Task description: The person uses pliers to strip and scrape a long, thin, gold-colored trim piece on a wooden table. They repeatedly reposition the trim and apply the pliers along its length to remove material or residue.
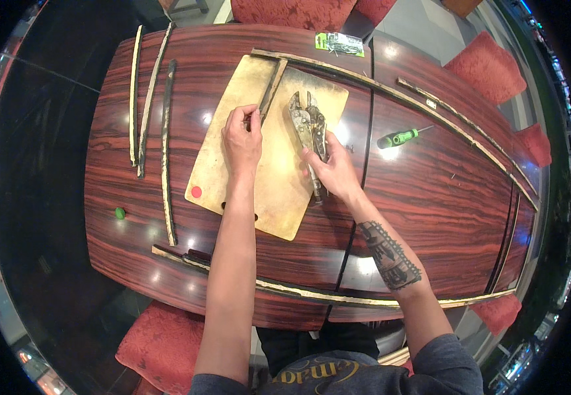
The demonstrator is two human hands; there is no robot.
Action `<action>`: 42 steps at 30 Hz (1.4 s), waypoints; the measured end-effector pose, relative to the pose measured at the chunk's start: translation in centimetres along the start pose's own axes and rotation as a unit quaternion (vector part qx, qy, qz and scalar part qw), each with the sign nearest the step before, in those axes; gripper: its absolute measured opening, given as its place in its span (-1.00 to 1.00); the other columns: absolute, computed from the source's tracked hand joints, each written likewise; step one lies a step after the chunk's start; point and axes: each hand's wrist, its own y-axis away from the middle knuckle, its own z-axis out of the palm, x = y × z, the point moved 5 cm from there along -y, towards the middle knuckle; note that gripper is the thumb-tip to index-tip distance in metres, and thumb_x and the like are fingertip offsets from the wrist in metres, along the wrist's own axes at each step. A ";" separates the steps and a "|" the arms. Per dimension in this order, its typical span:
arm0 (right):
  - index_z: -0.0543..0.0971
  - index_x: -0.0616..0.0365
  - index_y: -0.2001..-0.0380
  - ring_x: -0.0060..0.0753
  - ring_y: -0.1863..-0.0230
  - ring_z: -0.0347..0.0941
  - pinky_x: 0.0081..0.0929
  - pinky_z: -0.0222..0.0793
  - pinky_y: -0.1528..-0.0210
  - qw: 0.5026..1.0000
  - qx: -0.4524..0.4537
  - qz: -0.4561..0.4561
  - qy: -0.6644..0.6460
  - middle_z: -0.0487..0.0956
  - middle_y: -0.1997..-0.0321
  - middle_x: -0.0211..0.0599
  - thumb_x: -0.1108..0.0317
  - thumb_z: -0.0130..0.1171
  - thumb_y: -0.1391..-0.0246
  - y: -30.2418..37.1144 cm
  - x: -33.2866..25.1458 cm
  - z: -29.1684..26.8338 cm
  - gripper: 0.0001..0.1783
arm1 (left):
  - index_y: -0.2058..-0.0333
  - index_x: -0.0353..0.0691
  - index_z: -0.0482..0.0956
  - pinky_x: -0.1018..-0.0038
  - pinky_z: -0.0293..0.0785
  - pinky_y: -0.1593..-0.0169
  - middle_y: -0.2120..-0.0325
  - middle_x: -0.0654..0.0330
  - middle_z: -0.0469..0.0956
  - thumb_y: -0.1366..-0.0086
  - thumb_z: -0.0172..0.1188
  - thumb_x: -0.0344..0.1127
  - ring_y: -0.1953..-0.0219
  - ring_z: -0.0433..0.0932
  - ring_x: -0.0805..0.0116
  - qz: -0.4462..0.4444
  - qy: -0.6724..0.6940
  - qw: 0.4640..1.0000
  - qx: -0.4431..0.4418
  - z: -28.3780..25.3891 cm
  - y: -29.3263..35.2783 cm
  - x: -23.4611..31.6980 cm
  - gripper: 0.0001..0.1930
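My left hand (243, 138) pinches the near end of a short wooden strip (273, 87), dark along one edge and pale along the other. The strip's far end meets a long thin strip (338, 70) near the top of a worn yellow board (279, 178). In my right hand (335, 170) are worn metal locking pliers (305, 122), gripped by the handles. Their jaws point away from me, parted with nothing between them, a little right of the short strip. My left fingertips hide the strip's near end.
Several loose strips, such as this dark one (167, 151), lie on the glossy wood-grain table (430, 217). A green-handled screwdriver (397, 137) lies to the right. A green packet (339, 44) sits at the far edge, a small green cap (120, 213) at the left. Red chairs (160, 345) surround the table.
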 end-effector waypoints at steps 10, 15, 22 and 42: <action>0.37 0.42 0.04 -0.29 0.43 0.67 -0.29 0.56 0.23 0.950 0.090 -0.178 0.241 0.66 0.40 -0.06 0.17 0.38 -0.04 -12.2 -8.6 -2.4 -0.39 | 0.13 -0.33 0.53 0.37 0.54 0.11 0.26 0.06 0.68 -0.46 0.11 -0.35 0.18 0.67 0.24 -0.045 -0.003 0.999 -0.026 0.4 0.1 0.1 -0.84; 0.36 0.42 0.14 -0.26 0.44 0.65 -0.29 0.54 0.22 0.951 0.103 -0.135 0.257 0.65 0.40 -0.05 0.21 0.37 -0.05 -17.1 -6.2 -2.6 -0.46 | 0.10 -0.30 0.49 0.35 0.55 0.09 0.22 0.08 0.67 -0.49 0.06 -0.33 0.13 0.67 0.22 -0.043 -0.007 0.999 -0.014 0.2 0.1 0.0 -0.84; 0.37 0.39 0.13 -0.38 0.48 0.60 -0.36 0.51 0.37 0.951 0.085 -0.200 0.219 0.63 0.43 -0.19 0.26 0.42 -0.05 -16.1 -5.8 -1.1 -0.47 | 0.11 -0.28 0.53 0.38 0.53 0.10 0.21 0.12 0.63 -0.49 0.08 -0.33 0.17 0.65 0.27 -0.003 -0.001 1.000 0.009 0.4 0.2 0.0 -0.85; 0.31 0.52 -0.14 0.16 -0.18 0.44 -0.14 0.43 -0.18 0.929 0.112 -0.179 0.303 0.34 -0.24 0.18 -0.23 0.54 0.21 -14.9 -5.3 -0.1 0.13 | 0.13 -0.39 0.35 0.47 0.54 -0.01 -0.07 -0.08 0.56 -0.49 0.01 -0.45 -0.05 0.61 0.26 -0.053 0.143 0.986 0.061 0.6 -0.7 0.7 -0.89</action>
